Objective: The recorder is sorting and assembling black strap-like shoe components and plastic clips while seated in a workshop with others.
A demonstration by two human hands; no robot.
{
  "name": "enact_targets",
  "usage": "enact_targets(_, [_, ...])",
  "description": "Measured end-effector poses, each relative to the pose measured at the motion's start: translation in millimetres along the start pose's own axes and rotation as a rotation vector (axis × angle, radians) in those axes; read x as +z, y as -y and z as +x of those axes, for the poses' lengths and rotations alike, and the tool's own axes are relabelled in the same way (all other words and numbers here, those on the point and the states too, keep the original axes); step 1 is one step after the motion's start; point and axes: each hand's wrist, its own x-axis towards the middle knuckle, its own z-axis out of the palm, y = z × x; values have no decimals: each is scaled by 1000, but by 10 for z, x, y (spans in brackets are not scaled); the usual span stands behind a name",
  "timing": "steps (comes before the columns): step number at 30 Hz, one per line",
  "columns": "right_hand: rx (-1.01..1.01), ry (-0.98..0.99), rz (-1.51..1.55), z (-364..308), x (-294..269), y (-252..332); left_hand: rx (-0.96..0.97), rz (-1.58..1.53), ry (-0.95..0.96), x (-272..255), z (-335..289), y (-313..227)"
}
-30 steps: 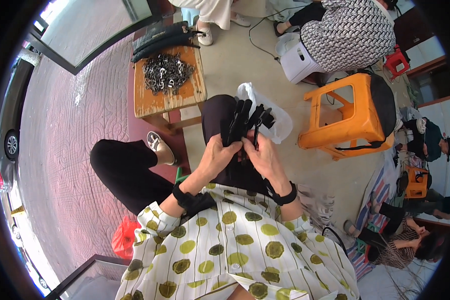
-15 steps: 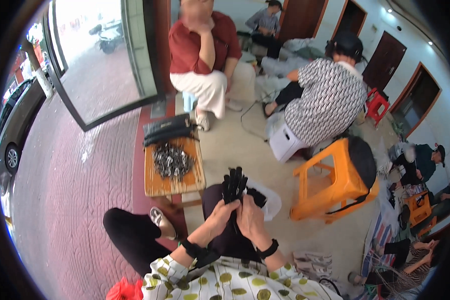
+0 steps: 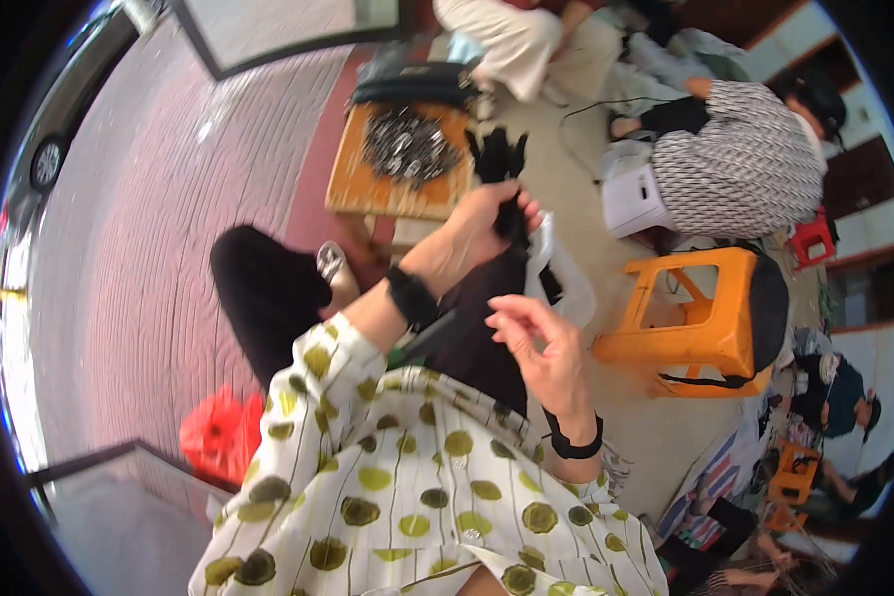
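Observation:
A bundle of narrow black strips, fanned at the far end, is gripped in my left hand. My right hand is apart from the bundle, lower and to the right, its fingers loosely bent and nothing visible in them. Just beyond my left hand stands a low wooden table. On it lie a heap of small shiny metal pieces and some long black bundles at its back. A white plastic bag with something black inside is beside my right thigh.
To the right stands an orange plastic stool with black material on it. Past it, a person in a patterned shirt sits on a white stool. A red plastic bag is at my left, and a glass door stands ajar.
My right hand has left the black strips and drawn back toward me. My left hand keeps the bundle, now held farther out. The view has tilted down and turned.

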Motion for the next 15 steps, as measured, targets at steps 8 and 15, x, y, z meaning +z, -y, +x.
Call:
enact_targets(8, [68, 345, 678, 81, 738, -564, 39, -206, -148, 51, -249, -159])
enact_targets(15, [247, 462, 882, 40, 712, -459, 536, 411, -102, 41, -467, -108])
